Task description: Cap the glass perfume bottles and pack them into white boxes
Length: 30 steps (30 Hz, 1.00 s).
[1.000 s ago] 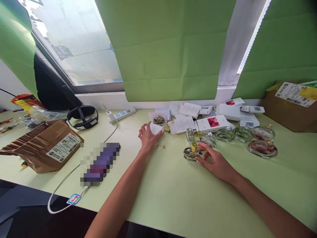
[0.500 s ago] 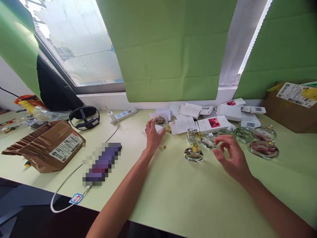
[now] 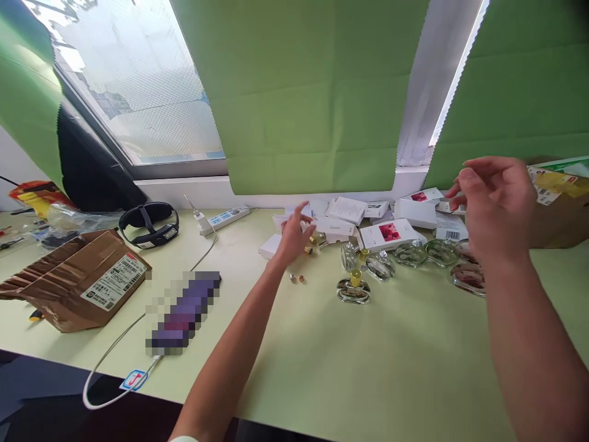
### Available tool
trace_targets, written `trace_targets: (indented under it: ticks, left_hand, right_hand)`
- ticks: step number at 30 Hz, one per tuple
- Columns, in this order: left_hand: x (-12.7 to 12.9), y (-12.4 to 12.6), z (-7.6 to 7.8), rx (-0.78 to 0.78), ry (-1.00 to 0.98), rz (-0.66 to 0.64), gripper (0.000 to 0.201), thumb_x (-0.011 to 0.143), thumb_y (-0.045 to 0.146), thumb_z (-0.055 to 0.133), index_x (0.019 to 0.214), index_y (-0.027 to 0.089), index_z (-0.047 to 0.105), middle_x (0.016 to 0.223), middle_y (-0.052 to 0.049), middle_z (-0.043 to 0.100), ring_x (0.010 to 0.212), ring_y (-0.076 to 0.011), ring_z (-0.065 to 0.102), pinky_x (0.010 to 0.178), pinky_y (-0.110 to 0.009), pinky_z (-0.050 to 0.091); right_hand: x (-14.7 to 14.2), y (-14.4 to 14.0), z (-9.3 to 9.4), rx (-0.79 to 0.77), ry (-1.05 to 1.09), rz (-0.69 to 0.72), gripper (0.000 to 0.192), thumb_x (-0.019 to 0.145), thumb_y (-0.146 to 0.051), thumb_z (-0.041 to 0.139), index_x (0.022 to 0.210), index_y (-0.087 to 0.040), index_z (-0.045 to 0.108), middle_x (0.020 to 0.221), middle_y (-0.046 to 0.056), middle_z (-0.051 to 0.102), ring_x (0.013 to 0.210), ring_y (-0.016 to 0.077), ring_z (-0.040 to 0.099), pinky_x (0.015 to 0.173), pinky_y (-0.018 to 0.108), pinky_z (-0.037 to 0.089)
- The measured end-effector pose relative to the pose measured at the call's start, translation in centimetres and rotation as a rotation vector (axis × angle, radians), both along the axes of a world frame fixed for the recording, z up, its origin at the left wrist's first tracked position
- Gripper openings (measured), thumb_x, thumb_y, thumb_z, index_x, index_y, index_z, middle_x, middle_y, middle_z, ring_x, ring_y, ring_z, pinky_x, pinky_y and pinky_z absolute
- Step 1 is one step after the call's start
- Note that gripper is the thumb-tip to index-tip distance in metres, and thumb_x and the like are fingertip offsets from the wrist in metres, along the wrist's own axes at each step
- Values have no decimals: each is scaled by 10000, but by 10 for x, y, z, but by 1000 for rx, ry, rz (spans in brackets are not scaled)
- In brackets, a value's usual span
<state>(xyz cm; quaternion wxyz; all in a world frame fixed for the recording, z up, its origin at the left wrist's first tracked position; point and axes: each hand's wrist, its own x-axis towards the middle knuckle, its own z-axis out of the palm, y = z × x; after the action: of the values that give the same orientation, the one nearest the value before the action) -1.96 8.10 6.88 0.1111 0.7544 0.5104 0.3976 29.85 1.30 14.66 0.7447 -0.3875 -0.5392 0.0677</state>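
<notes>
— What sits in the containers?
— The round clear glass bottle with a gold cap (image 3: 353, 288) stands upright, cap up, on the pale green worktop (image 3: 368, 368); the torn brown cardboard parcel (image 3: 73, 279) hides its contents.
— And the hands?
— The left hand (image 3: 294, 236) is loosely spread over small white card boxes (image 3: 350, 221); the right hand (image 3: 494, 199), raised, fingers curled, holds nothing. Green blinds (image 3: 304, 92) cover the window behind.

bright window daylight, warped edges
</notes>
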Motion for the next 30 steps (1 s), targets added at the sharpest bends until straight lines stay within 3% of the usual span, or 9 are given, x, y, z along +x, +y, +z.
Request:
trace_targets:
  ticks: [2,5,9,12,17,22,26,30]
  left_hand:
    - [-1,2,21,13,-163,4,599,896,205,554,1452,248,335,998,-24,681,962,-175,615,993,-415,378]
    - [0,-1,52,9,-269,39,557,857,210,597,1388,214,428,883,-14,679,848,-162,598,879,-364,435]
    - [-1,-23,85,-14,-248,88,510,819,198,636,1316,220,522,788,6,675,715,-141,565,788,-344,456]
    - [-3,-40,100,-31,-207,43,439,822,190,651,1254,213,574,781,5,676,707,-133,560,764,-338,471]
    - [-2,-50,109,-65,-323,-82,420,831,140,657,1239,215,589,794,2,640,671,-125,579,639,-293,496]
    - [-4,-45,108,-47,-440,-171,393,845,148,649,1227,217,592,807,2,627,703,-129,617,636,-288,511]
    - [-18,-32,104,3,-406,-28,400,810,133,660,1198,209,597,771,7,651,676,-128,595,613,-275,471]
    - [-37,-14,96,107,-324,141,372,788,140,676,1149,198,614,780,3,681,773,-158,624,765,-326,487]
  right_hand:
    - [-4,5,4,-33,18,-4,145,843,-280,685,959,-216,626,845,-18,597,584,84,575,473,237,432]
    - [-19,2,3,-202,-141,83,217,831,-333,716,1005,-230,638,888,3,632,736,124,614,563,251,488]
    - [-43,-8,0,-353,-371,179,252,857,-425,690,1039,-257,643,1004,36,665,939,197,633,688,315,541]
    - [-56,-9,-5,-392,-467,237,275,874,-468,666,1068,-273,645,1030,41,674,939,213,652,737,357,567]
    - [-63,-5,-13,-470,-544,347,357,879,-539,642,1120,-276,645,1113,61,690,922,224,683,752,386,589]
    - [-59,-8,-9,-515,-573,426,445,846,-549,678,1212,-302,622,1221,70,667,958,237,690,754,404,603]
    - [-37,-11,1,-509,-523,231,401,851,-539,682,1187,-322,649,1200,54,686,994,236,684,768,382,575]
    - [9,2,-5,-491,-368,-10,343,847,-516,691,1122,-311,683,1080,40,740,910,210,694,796,385,520]
